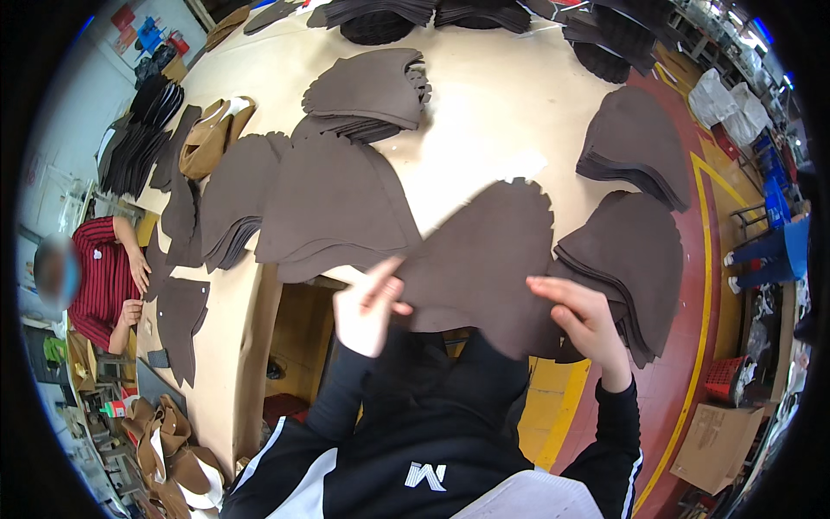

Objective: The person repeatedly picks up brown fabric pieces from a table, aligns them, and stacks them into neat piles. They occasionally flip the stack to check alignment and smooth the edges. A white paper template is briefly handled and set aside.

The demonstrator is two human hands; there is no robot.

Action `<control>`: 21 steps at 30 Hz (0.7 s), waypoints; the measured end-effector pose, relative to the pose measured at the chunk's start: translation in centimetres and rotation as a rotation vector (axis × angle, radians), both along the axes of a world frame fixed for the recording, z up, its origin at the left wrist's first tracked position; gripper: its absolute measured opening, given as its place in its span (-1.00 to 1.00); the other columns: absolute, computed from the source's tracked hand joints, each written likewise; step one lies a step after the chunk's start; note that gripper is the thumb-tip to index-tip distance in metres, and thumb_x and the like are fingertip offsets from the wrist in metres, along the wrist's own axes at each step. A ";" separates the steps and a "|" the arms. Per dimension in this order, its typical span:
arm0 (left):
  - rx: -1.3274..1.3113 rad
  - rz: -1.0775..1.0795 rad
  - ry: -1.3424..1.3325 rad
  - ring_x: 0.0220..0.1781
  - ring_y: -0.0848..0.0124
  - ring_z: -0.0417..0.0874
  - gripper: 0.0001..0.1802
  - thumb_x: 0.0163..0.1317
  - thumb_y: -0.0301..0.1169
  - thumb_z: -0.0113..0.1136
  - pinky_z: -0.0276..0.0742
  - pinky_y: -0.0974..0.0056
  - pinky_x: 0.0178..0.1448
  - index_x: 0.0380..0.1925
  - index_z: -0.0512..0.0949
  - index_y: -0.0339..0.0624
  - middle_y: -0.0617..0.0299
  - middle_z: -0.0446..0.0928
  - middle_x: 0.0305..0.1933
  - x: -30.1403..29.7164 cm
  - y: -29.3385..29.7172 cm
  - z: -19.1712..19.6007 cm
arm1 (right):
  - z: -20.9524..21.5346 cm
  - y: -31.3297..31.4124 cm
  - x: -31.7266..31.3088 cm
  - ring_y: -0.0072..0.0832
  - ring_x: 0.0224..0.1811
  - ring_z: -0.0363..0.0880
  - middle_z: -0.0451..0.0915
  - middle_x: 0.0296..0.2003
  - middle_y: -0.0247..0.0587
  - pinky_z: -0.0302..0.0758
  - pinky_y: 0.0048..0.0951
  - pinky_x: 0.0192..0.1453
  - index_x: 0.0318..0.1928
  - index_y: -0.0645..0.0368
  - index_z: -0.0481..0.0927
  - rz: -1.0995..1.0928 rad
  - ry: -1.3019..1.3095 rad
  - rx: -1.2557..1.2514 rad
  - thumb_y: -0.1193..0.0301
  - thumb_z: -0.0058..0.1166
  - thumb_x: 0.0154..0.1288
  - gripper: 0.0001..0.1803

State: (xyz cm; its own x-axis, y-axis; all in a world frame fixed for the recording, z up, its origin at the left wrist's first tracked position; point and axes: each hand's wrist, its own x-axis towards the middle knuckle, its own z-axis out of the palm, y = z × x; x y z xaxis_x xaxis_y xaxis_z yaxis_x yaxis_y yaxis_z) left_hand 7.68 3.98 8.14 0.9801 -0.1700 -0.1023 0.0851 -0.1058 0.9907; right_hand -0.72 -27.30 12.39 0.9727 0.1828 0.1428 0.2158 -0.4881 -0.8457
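Note:
A dark brown, flat, curved-sided piece with a notched top edge (484,259) lies between my hands at the table's near edge, its lower part hanging past the edge and a little blurred. My left hand (367,307) is at its left side, fingers stretched and apart, smeared slightly by motion. At the right side, the straightened fingers of my right hand (579,320) reach onto the piece's margin. Close by on the right sits a stack of similar brown pieces (627,259). Another such stack (333,208) lies beyond my left hand.
More brown stacks lie at the far middle (367,91), far right (635,138) and left (242,190) of the paper-covered table (484,112). Tan shaped pieces (207,138) rest at left. A person in a striped shirt (99,268) works at the left side. A cardboard box (716,445) stands lower right.

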 end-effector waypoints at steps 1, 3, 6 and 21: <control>-0.073 0.122 -0.110 -0.36 0.52 0.65 -0.65 0.34 -0.46 0.21 0.62 0.45 -0.35 0.12 0.60 -0.28 0.07 0.64 -0.05 1.5 0.8 -0.1 | 0.5 0.0 0.4 -0.18 0.24 0.55 0.60 0.17 -0.11 0.43 -0.32 0.33 0.15 0.22 0.59 -0.005 -0.018 -0.042 0.49 0.09 0.33 -0.62; -0.025 0.306 -0.097 -0.43 0.61 0.56 -0.66 0.30 -0.49 0.21 0.59 0.52 -0.41 0.08 0.62 -0.28 0.21 0.61 -0.18 4.1 4.2 -0.1 | 1.1 0.0 1.4 -0.17 0.25 0.55 0.60 0.17 -0.11 0.43 -0.32 0.32 0.16 0.26 0.58 -0.019 -0.057 -0.136 0.54 0.05 0.29 -0.59; -0.080 0.434 -0.108 -0.26 0.54 0.61 -0.54 0.31 -0.44 0.25 0.62 0.49 -0.33 0.22 0.51 -0.21 0.17 0.60 -0.02 7.5 8.5 -1.7 | 0.1 0.4 4.0 -0.18 0.40 0.36 0.44 0.32 -0.10 0.30 -0.27 0.43 0.26 0.24 0.49 0.042 -0.113 -0.275 0.46 0.07 0.36 -0.54; 0.616 -0.159 -0.320 -0.03 0.17 0.59 -0.36 0.06 -0.32 0.46 0.51 0.22 0.09 0.16 0.48 -0.23 0.09 0.54 -0.04 -3.1 -0.6 -3.5 | -5.0 4.8 3.0 -0.22 0.58 0.01 0.00 0.54 -0.05 -0.01 -0.06 0.58 0.51 0.12 0.11 0.837 0.097 -0.376 -0.09 0.00 0.40 -0.15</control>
State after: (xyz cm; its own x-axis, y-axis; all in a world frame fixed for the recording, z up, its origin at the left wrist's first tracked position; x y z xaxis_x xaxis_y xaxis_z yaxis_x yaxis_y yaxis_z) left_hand 4.58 3.43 4.66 0.9462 -0.3173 0.0632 -0.2633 -0.6418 0.7203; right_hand 2.32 -22.54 7.42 0.5073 0.8496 -0.1440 0.5583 -0.4513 -0.6961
